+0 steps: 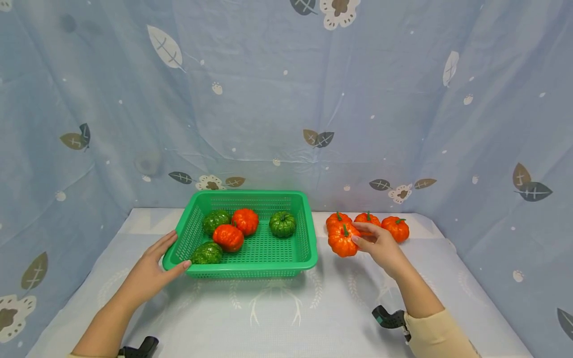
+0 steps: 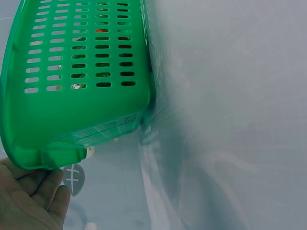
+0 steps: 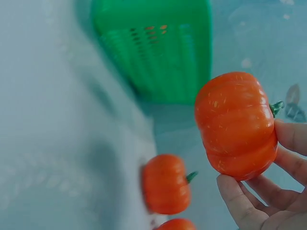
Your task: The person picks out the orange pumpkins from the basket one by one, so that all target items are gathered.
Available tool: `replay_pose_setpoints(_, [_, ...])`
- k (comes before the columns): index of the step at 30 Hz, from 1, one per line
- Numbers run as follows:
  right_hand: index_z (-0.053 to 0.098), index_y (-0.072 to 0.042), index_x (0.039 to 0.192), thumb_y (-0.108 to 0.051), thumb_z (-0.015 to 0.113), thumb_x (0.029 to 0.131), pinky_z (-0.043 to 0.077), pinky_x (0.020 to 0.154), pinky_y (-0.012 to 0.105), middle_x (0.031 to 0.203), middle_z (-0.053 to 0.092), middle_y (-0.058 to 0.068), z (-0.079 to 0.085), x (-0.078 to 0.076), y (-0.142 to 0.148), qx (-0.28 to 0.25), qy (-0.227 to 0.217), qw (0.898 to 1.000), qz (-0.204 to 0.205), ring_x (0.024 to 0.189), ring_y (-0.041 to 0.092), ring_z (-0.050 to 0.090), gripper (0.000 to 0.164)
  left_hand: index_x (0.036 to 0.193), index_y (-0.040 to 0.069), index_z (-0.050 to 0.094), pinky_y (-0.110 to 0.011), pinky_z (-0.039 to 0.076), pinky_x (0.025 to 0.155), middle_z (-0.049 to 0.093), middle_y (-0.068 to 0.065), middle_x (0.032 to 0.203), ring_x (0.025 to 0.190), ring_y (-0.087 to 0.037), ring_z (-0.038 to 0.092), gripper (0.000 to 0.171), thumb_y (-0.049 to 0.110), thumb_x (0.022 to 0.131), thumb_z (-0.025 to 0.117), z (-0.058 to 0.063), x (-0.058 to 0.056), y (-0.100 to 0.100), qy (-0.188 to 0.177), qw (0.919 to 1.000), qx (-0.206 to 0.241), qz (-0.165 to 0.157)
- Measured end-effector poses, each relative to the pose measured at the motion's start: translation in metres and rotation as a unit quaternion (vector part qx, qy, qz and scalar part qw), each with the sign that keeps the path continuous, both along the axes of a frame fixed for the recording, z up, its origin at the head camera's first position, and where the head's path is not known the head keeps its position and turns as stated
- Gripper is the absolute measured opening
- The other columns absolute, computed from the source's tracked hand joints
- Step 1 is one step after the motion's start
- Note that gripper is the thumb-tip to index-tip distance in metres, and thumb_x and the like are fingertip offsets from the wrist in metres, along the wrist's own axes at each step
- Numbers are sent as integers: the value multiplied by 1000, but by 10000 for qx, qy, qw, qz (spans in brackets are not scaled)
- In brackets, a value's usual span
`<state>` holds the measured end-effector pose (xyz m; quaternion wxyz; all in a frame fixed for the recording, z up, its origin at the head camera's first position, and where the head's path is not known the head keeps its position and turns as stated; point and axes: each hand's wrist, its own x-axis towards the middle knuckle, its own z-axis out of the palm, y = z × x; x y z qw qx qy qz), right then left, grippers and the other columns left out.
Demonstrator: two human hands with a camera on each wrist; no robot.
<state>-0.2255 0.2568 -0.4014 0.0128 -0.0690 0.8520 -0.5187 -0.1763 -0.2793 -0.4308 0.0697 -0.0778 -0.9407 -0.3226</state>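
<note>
The right hand [image 1: 379,244] pinched a glossy orange, ribbed pumpkin [image 1: 341,242] right of the green perforated plastic basket [image 1: 255,268]; the left hand [image 1: 145,273], spread, touched the basket's left edge. Gripping the pumpkin's sides evenly while steadying the basket seemed soundest.

We see a smooth, semi-gloss plastic basket [image 1: 250,267]; glossy, plastic-looking pumpkins [image 1: 342,242]; creased, mostly matt cloth backdrop [image 1: 250,99]; smooth tbl. cover [image 1: 277,338] w/ slight sheen; matt fabric sleeve [image 1: 440,335].

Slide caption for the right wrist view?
Right hand holding an orange pumpkin, green basket beyond.
</note>
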Motion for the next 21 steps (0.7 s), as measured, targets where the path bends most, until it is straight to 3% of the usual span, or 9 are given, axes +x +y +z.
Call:
replay_pose_setpoints(10, [53,1,141,-17,66,98,58,87,40,140,52,25,-37,-16,8,-10,-369,9992,-117,114,36,60,48,158,0,24,-79,27,99,20,-23,163,141,-57,22,93,46,92,71,0,0,0,1,10000,44,-4])
replay_pose_setpoints(21, [53,3,141,-13,65,99,59,82,34,138,53,27,-56,-23,12,-3,-662,9973,-313,113,34,59,47,158,0,25,-79,27,99,21,-23,162,141,-57,22,93,46,92,71,0,0,0,23,10000,46,-11])
